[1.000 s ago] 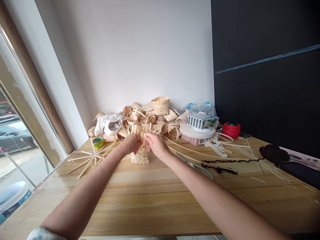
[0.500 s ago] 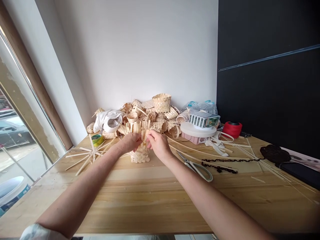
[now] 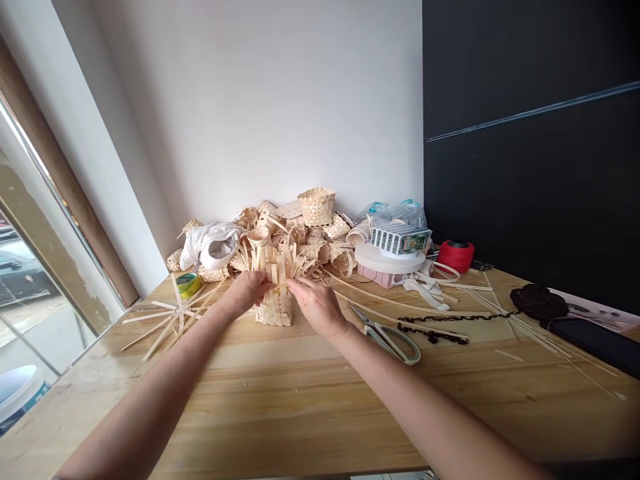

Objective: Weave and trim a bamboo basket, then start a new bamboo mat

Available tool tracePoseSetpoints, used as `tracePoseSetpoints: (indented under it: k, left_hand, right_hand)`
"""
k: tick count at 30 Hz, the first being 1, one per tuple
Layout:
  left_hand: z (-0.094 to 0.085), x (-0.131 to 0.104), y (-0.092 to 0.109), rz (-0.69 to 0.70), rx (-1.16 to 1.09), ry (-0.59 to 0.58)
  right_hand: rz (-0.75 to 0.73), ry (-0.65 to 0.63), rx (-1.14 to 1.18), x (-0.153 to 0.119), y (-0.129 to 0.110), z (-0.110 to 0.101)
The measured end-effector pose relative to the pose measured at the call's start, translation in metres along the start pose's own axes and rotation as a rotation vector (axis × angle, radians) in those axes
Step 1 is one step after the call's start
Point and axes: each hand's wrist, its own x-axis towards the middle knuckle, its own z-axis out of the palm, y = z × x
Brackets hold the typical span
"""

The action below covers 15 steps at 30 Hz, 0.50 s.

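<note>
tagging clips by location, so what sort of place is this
Probably a small basket-weaving workspace: there's a pile of woven baskets, an unfinished-looking basket with strip ends sticking up in front of it, and scissors on the wooden table.

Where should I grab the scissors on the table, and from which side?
Best by the pale handle loops, probably coming from the right: the scissors lie flat with the loops toward the near right, blades pointing away to the left, and the right forearm passes along their near side.
</note>
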Motion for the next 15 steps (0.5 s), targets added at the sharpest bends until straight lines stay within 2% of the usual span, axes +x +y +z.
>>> tracePoseSetpoints:
  k: [8,15]
  left_hand:
    - [-0.003,0.004,0.002,0.009,-0.034,-0.020]
    - [-0.001,0.009,-0.003,0.009,-0.040,-0.018]
  right_hand:
    - [0.019,-0.063,-0.069,0.019,-0.004,0.000]
    - [-0.001,-0.115,-0.060,0.026,-0.003,0.005]
